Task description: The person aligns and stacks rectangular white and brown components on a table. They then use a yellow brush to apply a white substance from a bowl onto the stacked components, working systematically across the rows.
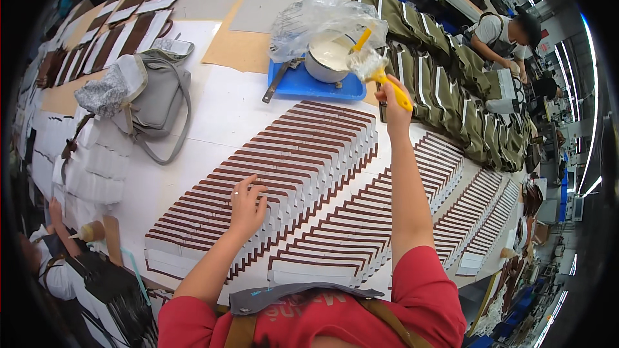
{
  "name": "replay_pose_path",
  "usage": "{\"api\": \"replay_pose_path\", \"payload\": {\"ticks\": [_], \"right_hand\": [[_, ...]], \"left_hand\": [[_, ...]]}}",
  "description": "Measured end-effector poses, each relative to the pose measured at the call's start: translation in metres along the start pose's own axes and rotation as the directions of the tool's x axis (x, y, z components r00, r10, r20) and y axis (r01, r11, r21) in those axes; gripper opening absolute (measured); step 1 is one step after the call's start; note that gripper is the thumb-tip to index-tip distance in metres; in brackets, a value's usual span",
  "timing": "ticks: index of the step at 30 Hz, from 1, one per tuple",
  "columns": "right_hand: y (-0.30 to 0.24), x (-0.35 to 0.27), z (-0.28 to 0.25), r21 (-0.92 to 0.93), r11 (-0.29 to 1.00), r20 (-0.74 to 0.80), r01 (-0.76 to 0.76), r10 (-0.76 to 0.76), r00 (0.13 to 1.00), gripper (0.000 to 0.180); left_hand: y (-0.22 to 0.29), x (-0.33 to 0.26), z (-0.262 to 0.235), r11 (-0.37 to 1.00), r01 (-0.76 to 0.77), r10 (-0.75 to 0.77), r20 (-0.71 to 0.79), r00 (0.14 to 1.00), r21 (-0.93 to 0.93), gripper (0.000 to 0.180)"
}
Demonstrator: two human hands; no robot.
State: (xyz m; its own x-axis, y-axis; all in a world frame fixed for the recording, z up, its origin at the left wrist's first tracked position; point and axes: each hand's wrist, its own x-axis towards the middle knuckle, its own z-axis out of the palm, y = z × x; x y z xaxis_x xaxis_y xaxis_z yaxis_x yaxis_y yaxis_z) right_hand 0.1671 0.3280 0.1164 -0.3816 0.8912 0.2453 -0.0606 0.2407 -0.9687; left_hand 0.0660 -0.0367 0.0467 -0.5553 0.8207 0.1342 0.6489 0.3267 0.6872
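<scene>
My right hand (394, 98) is closed round the yellow handle of a glue brush (374, 69), whose bristles are coated in white paste. The brush is raised beside a white pot (321, 72) of creamy white paste, and a second yellow handle (362, 40) rises at the pot's far edge. On the near side, my left hand (247, 206) rests with fingers apart on a long row of overlapping brown-and-white panels (290, 149), fanned so that narrow strips show. It holds nothing.
The pot stands on a blue tray (351, 90) with a flat metal blade (276, 82) and crumpled clear plastic (306, 16). More fanned panels (335, 241) lie right. A grey bag (161, 93) sits left, olive pieces (445, 84) far right. Co-workers (503, 38) are at both sides.
</scene>
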Motion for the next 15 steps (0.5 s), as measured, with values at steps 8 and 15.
{"api": "replay_pose_path", "payload": {"ticks": [8, 15], "right_hand": [[0.034, -0.002, -0.002, -0.452, 0.792, 0.252, 0.41, -0.327, 0.911, 0.021], [0.031, -0.029, -0.002, 0.014, 0.986, 0.063, -0.167, 0.166, 0.984, 0.022]], "left_hand": [[0.011, 0.003, 0.011, 0.993, -0.091, 0.097, 0.073, 0.993, -0.077, 0.015], [0.019, 0.027, 0.033, 0.99, -0.119, 0.125, 0.069, 0.99, -0.079, 0.017]]}}
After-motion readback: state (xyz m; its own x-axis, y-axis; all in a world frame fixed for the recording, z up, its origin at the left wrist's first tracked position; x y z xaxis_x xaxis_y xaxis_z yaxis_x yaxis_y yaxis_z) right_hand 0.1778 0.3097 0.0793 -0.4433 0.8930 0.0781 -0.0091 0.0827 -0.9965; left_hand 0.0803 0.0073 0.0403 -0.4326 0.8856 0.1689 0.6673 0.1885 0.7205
